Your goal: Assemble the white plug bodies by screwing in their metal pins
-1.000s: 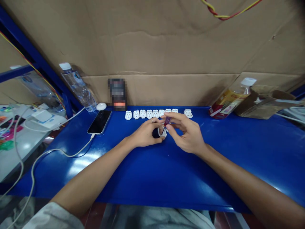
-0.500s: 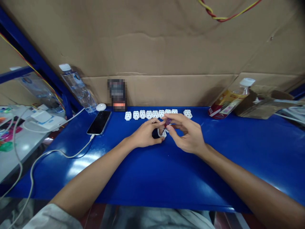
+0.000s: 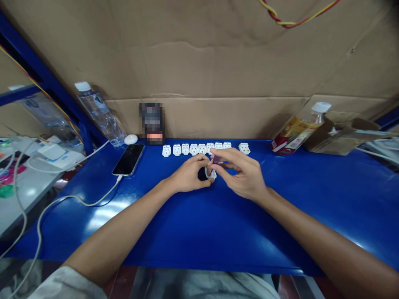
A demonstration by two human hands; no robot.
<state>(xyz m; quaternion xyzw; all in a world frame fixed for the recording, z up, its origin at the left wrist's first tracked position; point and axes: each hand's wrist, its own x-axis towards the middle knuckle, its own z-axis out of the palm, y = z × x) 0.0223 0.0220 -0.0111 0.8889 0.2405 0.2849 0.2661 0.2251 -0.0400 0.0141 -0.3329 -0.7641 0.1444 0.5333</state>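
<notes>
Your left hand (image 3: 188,176) is still gripping the white plug (image 3: 211,174); your right hand (image 3: 245,176) is still pinching the screwdriver (image 3: 215,159) against it.

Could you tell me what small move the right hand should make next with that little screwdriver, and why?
Probably turn the screwdriver in place: the right hand pinches its handle, and its tip meets the white part steadied by the left hand.
</notes>
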